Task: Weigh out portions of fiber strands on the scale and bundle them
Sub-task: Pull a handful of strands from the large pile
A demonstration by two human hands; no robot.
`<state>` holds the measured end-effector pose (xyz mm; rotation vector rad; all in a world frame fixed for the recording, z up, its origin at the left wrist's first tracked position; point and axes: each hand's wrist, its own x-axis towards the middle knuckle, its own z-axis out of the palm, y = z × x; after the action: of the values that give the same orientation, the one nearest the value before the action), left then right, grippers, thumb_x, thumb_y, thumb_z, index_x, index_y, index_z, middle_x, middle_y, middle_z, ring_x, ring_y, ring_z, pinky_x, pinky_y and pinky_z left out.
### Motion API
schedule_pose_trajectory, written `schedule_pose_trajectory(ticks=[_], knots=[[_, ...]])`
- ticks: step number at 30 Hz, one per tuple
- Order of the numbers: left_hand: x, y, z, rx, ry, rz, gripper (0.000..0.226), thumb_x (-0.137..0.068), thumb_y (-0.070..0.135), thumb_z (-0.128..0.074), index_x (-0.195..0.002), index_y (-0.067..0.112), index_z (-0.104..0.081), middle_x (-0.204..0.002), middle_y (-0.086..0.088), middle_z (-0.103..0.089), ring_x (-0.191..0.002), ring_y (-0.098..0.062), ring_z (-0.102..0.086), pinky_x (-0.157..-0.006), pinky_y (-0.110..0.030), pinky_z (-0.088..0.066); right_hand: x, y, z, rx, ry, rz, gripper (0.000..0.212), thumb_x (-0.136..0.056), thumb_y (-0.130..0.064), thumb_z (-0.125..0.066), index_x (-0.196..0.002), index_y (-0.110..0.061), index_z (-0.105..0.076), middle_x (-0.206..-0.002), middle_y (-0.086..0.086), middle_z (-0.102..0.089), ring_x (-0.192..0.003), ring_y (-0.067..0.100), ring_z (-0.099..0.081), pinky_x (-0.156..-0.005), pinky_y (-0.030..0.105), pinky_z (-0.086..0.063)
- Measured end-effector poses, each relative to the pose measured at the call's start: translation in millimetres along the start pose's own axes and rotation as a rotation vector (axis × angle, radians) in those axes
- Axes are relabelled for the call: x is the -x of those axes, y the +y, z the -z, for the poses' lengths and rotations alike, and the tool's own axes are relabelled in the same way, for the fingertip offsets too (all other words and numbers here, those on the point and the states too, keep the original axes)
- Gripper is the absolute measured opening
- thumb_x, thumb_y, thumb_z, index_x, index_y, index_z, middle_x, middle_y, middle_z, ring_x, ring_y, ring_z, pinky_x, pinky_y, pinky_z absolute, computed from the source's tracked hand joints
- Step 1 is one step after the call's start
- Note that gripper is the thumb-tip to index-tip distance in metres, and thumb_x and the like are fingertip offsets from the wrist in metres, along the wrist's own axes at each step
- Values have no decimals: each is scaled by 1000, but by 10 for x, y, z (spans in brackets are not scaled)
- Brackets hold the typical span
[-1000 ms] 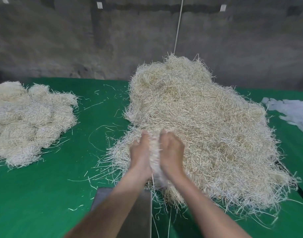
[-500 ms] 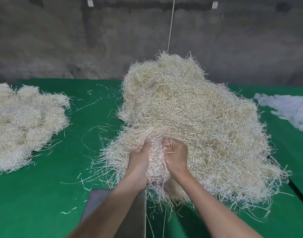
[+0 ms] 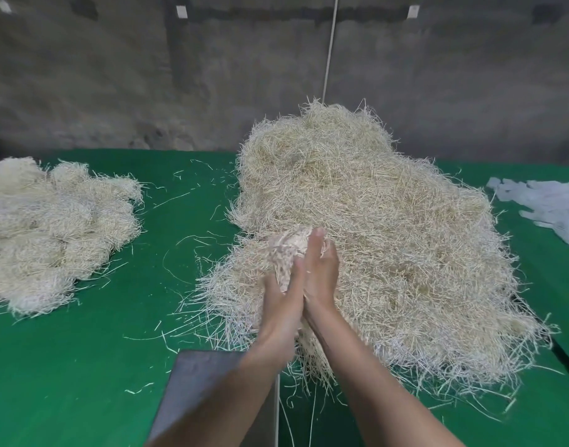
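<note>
A small tuft of pale, straw-coloured fiber strands is held just above the near left corner of the large loose heap of the same tan strands, squeezed between two palms. The right hand lies flat against it with fingers straight and together, so that grip is open and pressing. The left hand meets it from the other side, heel to heel. Its fingers are lost in strands and blur, and I cannot tell how far that grip curls.

To me this is the gathering step: a portion in hand, not yet weighed. Just in front of the heap, under the forearms, sits what looks like the flat grey metal scale plate. The next move, I'd say, calls for bringing the tuft back over that plate without shedding, then adding or removing strands to hit the weight.

Left of the heap, well apart on the green cloth counter, lies a lower pile of whitish bundled strands. Right of the heap lie some white strips.
</note>
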<state>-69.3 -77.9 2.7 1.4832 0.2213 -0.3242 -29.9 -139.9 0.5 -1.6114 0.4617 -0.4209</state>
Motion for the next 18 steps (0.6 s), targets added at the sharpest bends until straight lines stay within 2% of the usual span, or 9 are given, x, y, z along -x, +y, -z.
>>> schedule_pose_trajectory(ticks=[1, 3, 5, 6, 8, 10, 11, 14, 18], knots=[[-31, 32, -19, 73, 56, 62, 113, -55, 89, -45, -147, 27, -23, -145, -11, -39, -122, -31, -50, -91, -49, -50, 56, 15, -38, 38, -10, 44, 66, -95, -58, -27, -140, -12, -37, -133, 1, -46, -121, 18, -45, -100, 33, -35], [-234, 170, 64, 269, 219, 107, 79, -78, 69, -53, -132, 11, -48, -118, -14, -60, -101, -28, -62, -71, -36, -56, 273, 119, -123, 171, -51, 242, 64, -91, -66, -24, -113, -12, -52, -104, -2, -52, -95, 16, -48, -87, 37, -42], [-392, 325, 179, 309, 303, 58, 39, -90, 45, -57, -100, 9, -64, -85, -8, -66, -73, -20, -65, -49, -23, -48, 443, 190, -118, 332, -72, 379, 69, -85, -67, -19, -102, -11, -54, -95, 3, -58, -86, 19, -53, -79, 38, -47], [-379, 340, 186, 271, 291, 17, 32, -92, 40, -56, -91, 9, -64, -73, -6, -64, -62, -19, -64, -45, -22, -45, 405, 162, -79, 363, -75, 387, 64, -86, -64, -19, -97, -13, -56, -87, 3, -60, -77, 18, -55, -69, 34, -47], [-261, 268, 109, 226, 201, 23, 36, -95, 38, -51, -95, 4, -62, -72, -11, -65, -59, -23, -67, -50, -26, -52, 175, 56, 57, 306, -98, 331, 49, -95, -50, -27, -74, -13, -52, -65, 1, -52, -54, 16, -45, -53, 28, -37], [-189, 221, 32, 188, 115, 74, 36, -96, 39, -48, -103, 5, -58, -93, -22, -66, -81, -33, -69, -73, -40, -57, 30, -41, 180, 214, -67, 289, 47, -101, -34, -34, -60, -12, -44, -56, 3, -43, -51, 17, -37, -50, 29, -32], [-208, 254, 42, 147, 92, 70, 32, -96, 35, -49, -98, 4, -58, -92, -22, -65, -80, -28, -70, -72, -37, -57, 66, -40, 179, 205, -48, 286, 48, -101, -32, -35, -58, -13, -42, -55, 3, -43, -50, 17, -37, -48, 30, -33], [-303, 403, 173, 151, 150, -38, 23, -97, 18, -49, -79, 10, -60, -63, -5, -50, -42, -11, -51, -42, -22, -40, 477, 93, -3, 274, -116, 387, 48, -96, -43, -30, -59, -17, -46, -52, 4, -47, -45, 15, -40, -43, 37, -37], [-165, 236, 112, 87, 91, 40, 29, -101, 16, -38, -79, 6, -53, -52, -2, -55, -34, -7, -52, -34, -15, -37, 118, -41, 166, 279, -138, 305, 47, -100, -27, -38, -55, -13, -41, -51, 1, -38, -47, 16, -34, -49, 27, -31]])
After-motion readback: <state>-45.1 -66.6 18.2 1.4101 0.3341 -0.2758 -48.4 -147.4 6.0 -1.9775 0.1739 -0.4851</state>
